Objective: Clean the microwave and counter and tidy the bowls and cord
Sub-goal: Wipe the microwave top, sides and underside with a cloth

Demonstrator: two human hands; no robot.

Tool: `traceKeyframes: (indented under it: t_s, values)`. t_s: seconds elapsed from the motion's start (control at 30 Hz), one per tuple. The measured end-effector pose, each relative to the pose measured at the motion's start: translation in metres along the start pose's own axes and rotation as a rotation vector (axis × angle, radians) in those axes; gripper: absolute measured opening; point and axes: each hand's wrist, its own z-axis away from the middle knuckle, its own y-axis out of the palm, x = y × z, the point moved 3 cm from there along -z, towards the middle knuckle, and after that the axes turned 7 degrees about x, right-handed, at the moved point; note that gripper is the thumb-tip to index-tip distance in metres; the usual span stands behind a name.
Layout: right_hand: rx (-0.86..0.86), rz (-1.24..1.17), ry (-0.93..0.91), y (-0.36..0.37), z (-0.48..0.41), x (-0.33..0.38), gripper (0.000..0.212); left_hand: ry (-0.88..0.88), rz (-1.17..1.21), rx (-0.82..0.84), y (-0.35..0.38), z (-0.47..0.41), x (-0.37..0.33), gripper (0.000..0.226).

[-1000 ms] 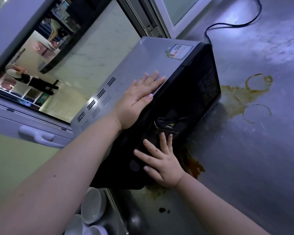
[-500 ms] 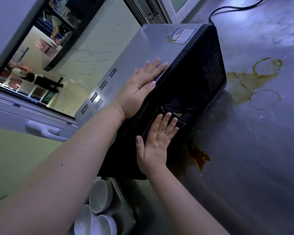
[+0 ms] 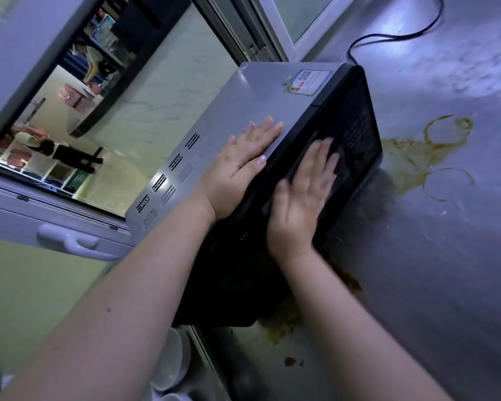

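A microwave point(image 3: 243, 105) with a silver top and a black door stands on the steel counter point(image 3: 446, 270). My left hand point(image 3: 240, 166) lies flat on its top near the front edge, holding nothing. My right hand point(image 3: 301, 198), blurred, presses a dark cloth point(image 3: 300, 162) flat against the black door. The black cord point(image 3: 388, 39) runs from behind the microwave across the counter at the far right. White bowls point(image 3: 171, 363) sit in a tray below the microwave's near end, partly hidden by my left arm.
Brown sauce stains and ring marks point(image 3: 411, 160) spread over the counter beside the microwave's far end. More stain point(image 3: 350, 282) lies under its front edge. An open window with a white handle point(image 3: 75, 241) is on the left; people stand beyond it.
My right hand has slid along the door toward the far end, onto the dark cloth and pushing it along. My left hand has stayed flat on the top.
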Motion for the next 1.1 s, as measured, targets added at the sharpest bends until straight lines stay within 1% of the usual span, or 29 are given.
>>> traceKeyframes:
  t_s: [0.13, 0.2, 0.3, 0.43, 0.5, 0.6, 0.7, 0.77, 0.87, 0.93, 1.0, 1.1]
  values:
    - [0.190, 0.149, -0.276, 0.035, 0.113, 0.002, 0.061, -0.008, 0.017, -0.009, 0.000, 0.002, -0.003, 0.052]
    - [0.205, 0.191, -0.329, 0.038, 0.122, -0.006, 0.061, -0.005, 0.011, -0.011, 0.001, 0.003, -0.003, 0.052]
    - [0.167, 0.159, -0.283, 0.023, 0.077, -0.008, 0.060, 0.002, -0.006, -0.010, 0.000, 0.002, -0.002, 0.051]
    - [0.061, 0.059, -0.106, -0.014, -0.022, -0.014, 0.062, 0.009, 0.022, -0.013, 0.000, 0.001, 0.000, 0.050]
    - [0.011, 0.044, -0.045, -0.031, -0.065, -0.022, 0.063, 0.009, 0.037, -0.012, 0.001, 0.000, 0.001, 0.050]
    - [-0.048, 0.025, 0.005, -0.038, -0.092, -0.025, 0.063, 0.002, 0.038, -0.016, 0.001, 0.000, 0.000, 0.051]
    - [-0.051, 0.034, 0.002, -0.028, -0.068, -0.015, 0.064, 0.002, 0.026, -0.011, 0.000, 0.000, -0.001, 0.051]
    - [0.014, 0.042, -0.045, -0.011, -0.023, -0.007, 0.064, 0.004, 0.021, -0.007, 0.001, 0.000, -0.001, 0.051]
    - [0.172, 0.095, -0.205, 0.022, 0.078, 0.001, 0.062, -0.005, 0.025, -0.015, 0.001, 0.000, -0.002, 0.052]
    - [0.240, 0.166, -0.297, 0.038, 0.134, -0.001, 0.062, -0.006, 0.030, -0.024, 0.000, 0.002, -0.003, 0.052]
    - [0.234, 0.186, -0.298, 0.043, 0.146, -0.007, 0.061, -0.004, 0.026, -0.026, 0.001, 0.003, -0.003, 0.051]
    - [0.145, 0.119, -0.201, 0.032, 0.103, -0.014, 0.059, -0.007, 0.019, -0.023, 0.001, 0.002, -0.002, 0.052]
